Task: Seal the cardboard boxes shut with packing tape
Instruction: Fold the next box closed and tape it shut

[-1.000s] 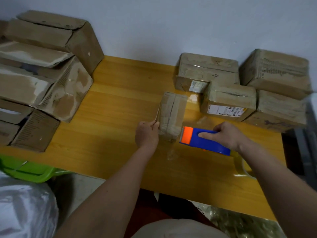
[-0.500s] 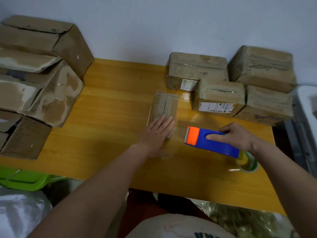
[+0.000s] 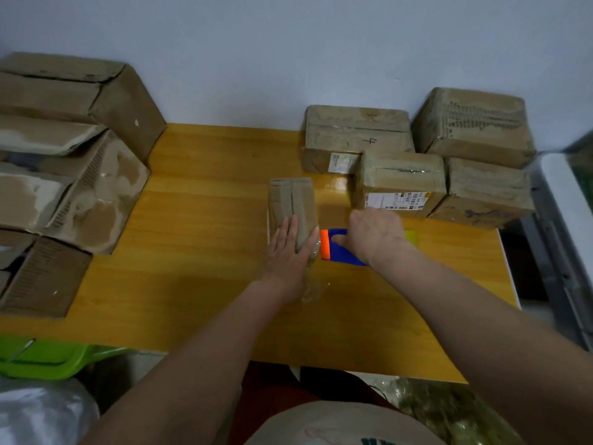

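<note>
Dim, soft indoor light; faint glare on table [image 3: 205, 220]; wide-angle bending at edges; slight blur.

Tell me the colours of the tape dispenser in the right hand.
The tape dispenser is blue with an orange front end, gripped by the right hand; the head view shows it.

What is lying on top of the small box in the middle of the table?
The left hand lies flat on the small box, fingers straight, covering its near end. The centre seam shows beyond the fingers. The part under the palm is hidden.
</note>
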The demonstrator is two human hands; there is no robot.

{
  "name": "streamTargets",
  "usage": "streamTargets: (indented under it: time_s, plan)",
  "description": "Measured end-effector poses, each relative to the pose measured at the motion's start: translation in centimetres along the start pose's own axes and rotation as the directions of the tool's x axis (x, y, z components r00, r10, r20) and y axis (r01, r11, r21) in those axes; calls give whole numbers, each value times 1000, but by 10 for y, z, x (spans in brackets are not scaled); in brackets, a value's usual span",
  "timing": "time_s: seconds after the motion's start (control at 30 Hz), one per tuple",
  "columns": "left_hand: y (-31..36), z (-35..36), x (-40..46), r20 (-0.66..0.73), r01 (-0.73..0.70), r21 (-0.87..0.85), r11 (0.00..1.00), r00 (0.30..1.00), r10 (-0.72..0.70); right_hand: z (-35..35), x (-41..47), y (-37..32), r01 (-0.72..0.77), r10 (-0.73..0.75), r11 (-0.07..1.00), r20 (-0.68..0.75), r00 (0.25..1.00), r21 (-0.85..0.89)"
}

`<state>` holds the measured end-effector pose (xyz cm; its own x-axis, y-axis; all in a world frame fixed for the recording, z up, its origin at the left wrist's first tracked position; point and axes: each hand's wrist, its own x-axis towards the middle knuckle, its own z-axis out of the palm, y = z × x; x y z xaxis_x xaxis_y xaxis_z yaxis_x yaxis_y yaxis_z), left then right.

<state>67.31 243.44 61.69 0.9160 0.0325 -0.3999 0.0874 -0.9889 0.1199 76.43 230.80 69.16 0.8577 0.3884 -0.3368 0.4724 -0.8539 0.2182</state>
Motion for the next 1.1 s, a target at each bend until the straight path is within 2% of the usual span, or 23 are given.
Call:
streamTargets:
  time_s: [0.07, 0.1, 0.2, 0.27, 0.3, 0.37, 0.47, 0.57, 0.67, 0.73, 0.8, 0.87, 0.93, 1.03, 1.1]
  plan:
    - [4, -1, -2, 25, 44, -58, 997, 999, -42, 12, -3, 2, 48, -49, 990, -9, 999, -131]
    - [3, -3, -3, 33, 66, -92, 994, 997, -63, 22, -5, 6, 40, -40, 992, 2, 999, -122]
    - [-7, -16, -6, 117, 67, -156, 986, 992, -49, 53, -14, 28, -124, 119, 980, 37, 992, 158]
    - [-19, -31, -6, 204, 19, -154, 988, 979, 13, 73, -23, 39, -236, 249, 889, 20, 968, 393]
    - [-25, -40, -5, 241, -8, -129, 992, 970, 39, 81, -28, 41, -268, 297, 831, 18, 955, 487]
    - [-36, -56, 0, 256, -75, 22, 997, 964, 67, 95, -37, 42, -276, 334, 783, -1, 943, 558]
    - [-40, -66, 18, 213, -240, 345, 907, 961, 174, 110, -43, 35, -298, 374, 808, -52, 926, 508]
    - [-40, -69, 37, 225, -377, 504, 777, 926, 303, 122, -44, 25, -358, 395, 871, -47, 918, 336]
    - [-46, -65, 48, 190, -418, 488, 766, 908, 375, 128, -43, 21, -364, 380, 887, 1, 925, 283]
    - [-53, -63, 48, 125, -390, 465, 795, 917, 378, 130, -40, 21, -351, 348, 891, 64, 935, 288]
    - [-65, -61, 42, 47, -292, 417, 861, 953, 300, 131, -36, 20, -368, 346, 873, 126, 930, 320]
    - [-80, -58, 31, 29, -141, 290, 947, 990, 138, 126, -31, 14, -384, 380, 828, 95, 920, 407]
    - [-95, -52, 21, 41, -45, 133, 990, 998, 39, 114, -26, 0, -281, 368, 790, -56, 928, 544]
    - [-107, -38, 15, -3, -62, 87, 994, 998, 62, 85, -15, -34, 96, 203, 738, -356, 912, 668]
    - [-110, -33, 14, -28, -57, 43, 997, 998, 59, 63, -1, -58, 284, 66, 688, -448, 892, 667]
